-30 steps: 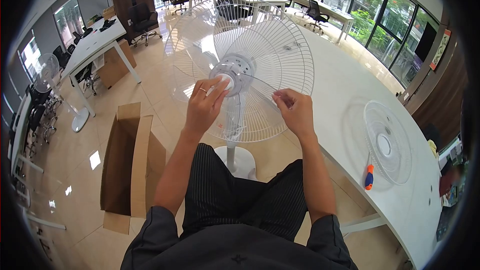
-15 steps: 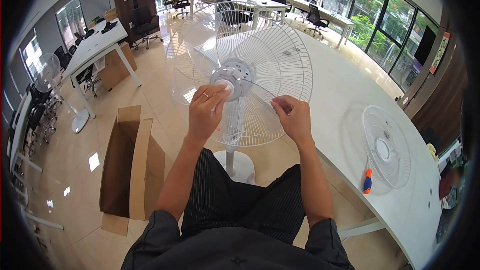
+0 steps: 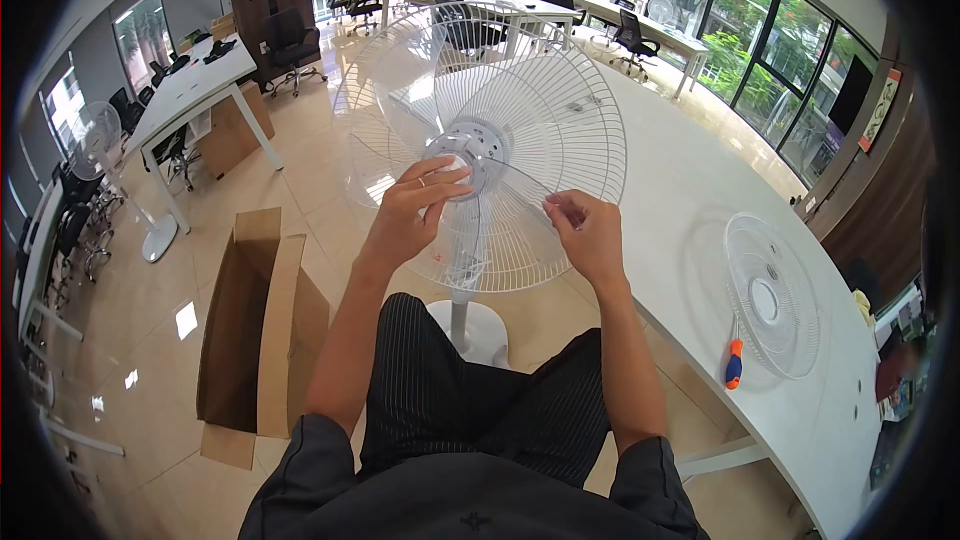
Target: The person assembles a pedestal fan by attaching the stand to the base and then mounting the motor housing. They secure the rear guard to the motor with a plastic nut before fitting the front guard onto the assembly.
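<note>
Before me stands a white pedestal fan with a clear fan blade (image 3: 420,100) in front of its rear wire guard (image 3: 590,130). My left hand (image 3: 412,208), a ring on one finger, has its fingers on the white round hub cap (image 3: 455,166) at the blade's centre. They partly cover the cap. At the lower right of the blade, my right hand (image 3: 585,230) is closed in a pinch on its thin edge. Below is the fan's pole on a round white base (image 3: 485,332), between my knees.
A front guard (image 3: 765,302) lies on the white table (image 3: 660,190) at right, beside an orange and blue screwdriver (image 3: 735,365). An opened cardboard box (image 3: 278,330) stands on the floor at left. Another white fan (image 3: 100,130) stands farther left, near desks and chairs.
My left hand has shifted slightly, with its fingers now reaching farther across the hub cap and lying flatter. The right hand stays in about the same place.
</note>
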### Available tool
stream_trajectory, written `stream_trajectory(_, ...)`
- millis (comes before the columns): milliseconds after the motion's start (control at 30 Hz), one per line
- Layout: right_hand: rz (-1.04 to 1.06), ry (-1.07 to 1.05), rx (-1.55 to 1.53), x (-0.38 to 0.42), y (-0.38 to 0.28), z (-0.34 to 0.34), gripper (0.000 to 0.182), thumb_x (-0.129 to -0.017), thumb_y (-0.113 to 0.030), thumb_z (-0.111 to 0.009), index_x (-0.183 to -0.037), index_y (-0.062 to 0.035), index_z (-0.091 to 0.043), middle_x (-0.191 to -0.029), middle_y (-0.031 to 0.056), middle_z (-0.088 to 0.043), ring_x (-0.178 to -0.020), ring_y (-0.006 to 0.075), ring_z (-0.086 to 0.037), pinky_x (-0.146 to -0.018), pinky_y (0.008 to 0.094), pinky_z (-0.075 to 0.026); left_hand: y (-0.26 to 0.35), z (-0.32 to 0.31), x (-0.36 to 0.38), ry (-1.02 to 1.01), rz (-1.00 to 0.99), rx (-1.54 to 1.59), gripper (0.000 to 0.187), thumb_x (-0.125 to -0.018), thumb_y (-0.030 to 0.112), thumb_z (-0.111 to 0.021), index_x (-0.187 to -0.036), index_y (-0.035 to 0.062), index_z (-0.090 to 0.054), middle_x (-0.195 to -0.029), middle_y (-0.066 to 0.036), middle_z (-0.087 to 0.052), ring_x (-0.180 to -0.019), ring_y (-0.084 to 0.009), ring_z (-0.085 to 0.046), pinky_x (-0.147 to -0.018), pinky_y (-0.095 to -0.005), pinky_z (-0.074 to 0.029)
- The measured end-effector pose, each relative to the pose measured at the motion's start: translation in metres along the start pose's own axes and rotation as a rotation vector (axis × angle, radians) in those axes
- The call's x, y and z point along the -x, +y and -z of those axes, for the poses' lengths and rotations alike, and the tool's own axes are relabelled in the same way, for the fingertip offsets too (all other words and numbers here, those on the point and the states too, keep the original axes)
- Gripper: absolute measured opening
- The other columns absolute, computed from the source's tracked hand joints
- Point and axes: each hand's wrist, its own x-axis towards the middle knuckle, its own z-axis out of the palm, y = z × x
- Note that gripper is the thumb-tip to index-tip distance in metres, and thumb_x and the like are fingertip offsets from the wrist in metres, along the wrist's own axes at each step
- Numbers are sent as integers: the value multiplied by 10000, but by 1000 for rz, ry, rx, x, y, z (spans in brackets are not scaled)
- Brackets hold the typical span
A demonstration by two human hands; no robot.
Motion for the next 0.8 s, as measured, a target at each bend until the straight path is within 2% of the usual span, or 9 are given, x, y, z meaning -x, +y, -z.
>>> stream_trajectory(167, -6, -3, 15, 0, -3, 0, 132, -850, -96, -696, -924, 10, -720, -750, 122, -713, -643, 169, -683, -607, 260, -506, 5, 2, -6, 41, 15, -15, 276, -760, -48, -720, -1008, 74, -727, -1073, -67, -715, -1068, -254, -638, -898, -357, -526)
stream_trajectory(267, 6, 9, 2, 1, -3, -1, 132, -851, -97, -696, -922, 12, -719, -748, 120, -712, -642, 166, -682, -606, 260, -506, 2, -3, -3, 161, -27, -159, 231, -753, 19, -771, -974, 64, -726, -979, -60, -718, -909, -214, -671, -779, -324, -551)
stream_trajectory(333, -2, 6, 0, 1, -5, -1, 131, -852, -97, -696, -918, 14, -719, -748, 122, -712, -647, 166, -686, -609, 260, -507, 0, -10, 0, 255, 129, -178, 232, -736, 122, -828, -923, 43, -715, -835, -66, -697, -692, -163, -656, -611, -286, -539)
stream_trajectory(433, -11, 0, -5, 1, -4, -1, 133, -851, -97, -696, -919, 16, -718, -749, 124, -713, -658, 169, -692, -613, 260, -510, -1, -20, 3, 337, 256, -206, 272, -726, 194, -854, -873, 27, -698, -727, -71, -664, -545, -140, -600, -497, -266, -495)
stream_trajectory(567, 5, -8, 28, 0, -3, 0, 136, -869, -93, -695, -939, 21, -719, -755, 92, -718, -655, 118, -669, -615, 236, -512, 10, -14, 4, 250, 433, -210, 280, -729, 210, -859, -839, 19, -687, -661, -75, -645, -488, -153, -560, -466, -283, -475)
stream_trajectory(633, 6, -1, 1, 0, -1, 0, 134, -852, -102, -696, -924, 10, -719, -757, 126, -717, -663, 172, -695, -616, 261, -513, 9, -7, 6, 93, 579, -275, 263, -733, 160, -847, -895, 26, -689, -761, -71, -663, -561, -153, -580, -498, -286, -478)
stream_trajectory(667, 4, 3, 0, 1, 0, 1, 134, -852, -102, -696, -924, 10, -719, -757, 126, -717, -663, 172, -695, -616, 261, -513, 11, -8, 5, 90, 576, -274, 263, -733, 160, -847, -895, 26, -689, -761, -71, -663, -561, -153, -580, -498, -286, -478)
stream_trajectory(733, -5, 0, 7, 0, 0, 0, 135, -852, -103, -696, -928, 6, -720, -760, 129, -718, -665, 176, -697, -622, 259, -515, 14, -9, 4, 333, 196, -165, 313, -722, 121, -842, -979, 34, -686, -888, -69, -663, -669, -148, -607, -551, -277, -488)
stream_trajectory(800, -12, -7, 5, 0, -3, 1, 135, -852, -104, -696, -929, 5, -720, -761, 127, -718, -664, 177, -696, -620, 259, -515, -2, -11, 7, 278, 72, -207, 332, -717, 140, -843, -988, 42, -678, -942, -78, -650, -692, -163, -611, -562, -282, -489)
